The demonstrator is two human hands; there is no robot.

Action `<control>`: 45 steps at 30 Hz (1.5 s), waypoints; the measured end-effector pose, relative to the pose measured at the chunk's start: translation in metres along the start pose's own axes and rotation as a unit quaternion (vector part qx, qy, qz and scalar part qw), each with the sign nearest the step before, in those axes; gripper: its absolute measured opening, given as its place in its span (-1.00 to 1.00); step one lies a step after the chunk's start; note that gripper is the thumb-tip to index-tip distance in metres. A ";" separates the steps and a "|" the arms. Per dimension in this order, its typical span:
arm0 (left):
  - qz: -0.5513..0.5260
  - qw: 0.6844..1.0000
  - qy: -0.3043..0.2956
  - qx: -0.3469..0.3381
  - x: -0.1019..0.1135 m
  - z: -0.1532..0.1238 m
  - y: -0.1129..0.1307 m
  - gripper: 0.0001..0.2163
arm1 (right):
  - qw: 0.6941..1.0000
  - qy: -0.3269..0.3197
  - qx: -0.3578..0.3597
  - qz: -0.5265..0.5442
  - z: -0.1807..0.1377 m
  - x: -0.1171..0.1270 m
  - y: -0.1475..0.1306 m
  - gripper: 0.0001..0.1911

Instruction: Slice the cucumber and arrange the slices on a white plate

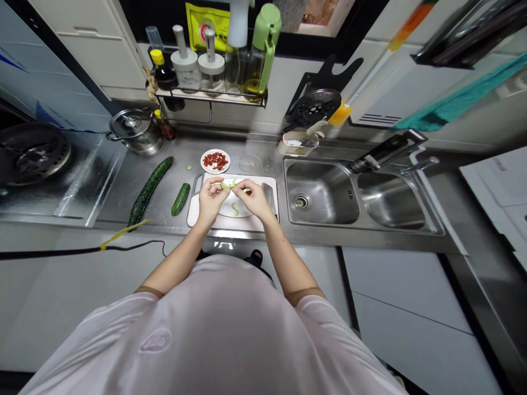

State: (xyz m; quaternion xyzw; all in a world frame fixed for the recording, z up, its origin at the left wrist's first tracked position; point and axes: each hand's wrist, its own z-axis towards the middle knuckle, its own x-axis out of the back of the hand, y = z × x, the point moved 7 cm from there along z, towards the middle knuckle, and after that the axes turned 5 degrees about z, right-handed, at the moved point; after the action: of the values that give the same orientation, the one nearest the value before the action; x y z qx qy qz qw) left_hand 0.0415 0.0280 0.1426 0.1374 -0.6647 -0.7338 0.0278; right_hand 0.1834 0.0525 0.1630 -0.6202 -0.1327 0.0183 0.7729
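1. Far left, a dark wok point(31, 151) sits on the stove, and a lidded steel pot point(134, 131) stands on the counter point(111, 189) beside the wall.
2. A long whole cucumber point(150, 189) lies on the counter, its long axis slanting from the front edge at lower left to its far tip, which points away from the person and to the right.
3. Next comes a short cucumber piece point(180, 199), slanting much the same way but steeper, apart from the long one; a small cucumber round point(188, 168) lies beyond it.
4. A small plate of chopped red chili point(216, 161) stands just beyond the cutting board point(194, 218).
5. The left hand point(209, 196) is above the board, thumb and forefinger pinched on the left end of the pale green cucumber slices point(228, 185), the other fingers curled.
6. Those slices are held up over a white plate point(225, 212) on the board; their long axis runs crosswise, from one hand to the other. A curved cucumber strip point(235, 209) lies on that plate, mostly lengthwise to the person.
7. The right hand point(254, 198) has thumb and fingertips together on the slices' right end.
8. Farther right is the double-bowl steel sink point(325, 192).
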 end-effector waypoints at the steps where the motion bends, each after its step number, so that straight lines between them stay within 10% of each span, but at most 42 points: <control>1: -0.001 1.000 -0.005 0.010 0.000 0.000 -0.002 -0.67 | 1.000 -0.009 -0.011 0.001 0.001 0.001 0.003 -0.80; 24: 0.298 0.941 -0.070 0.143 0.025 0.005 -0.123 -0.83 | 0.953 -0.140 -0.139 -0.228 -0.003 -0.006 0.131 -0.83; 34: 0.550 0.813 -0.139 0.131 0.014 -0.003 -0.120 -0.88 | 0.901 -0.174 -0.196 -0.346 -0.014 -0.013 0.153 -0.85; 45: 0.608 0.770 -0.165 0.101 0.005 -0.003 -0.119 -0.87 | 0.865 -0.194 -0.231 -0.400 -0.017 -0.019 0.152 -0.86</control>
State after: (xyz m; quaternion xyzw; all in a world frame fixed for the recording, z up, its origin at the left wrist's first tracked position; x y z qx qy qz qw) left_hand 0.0546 0.0372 0.0244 -0.4164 -0.6744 -0.5036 0.3437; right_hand 0.1893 0.0674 0.0097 -0.6588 -0.5168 -0.2042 0.5071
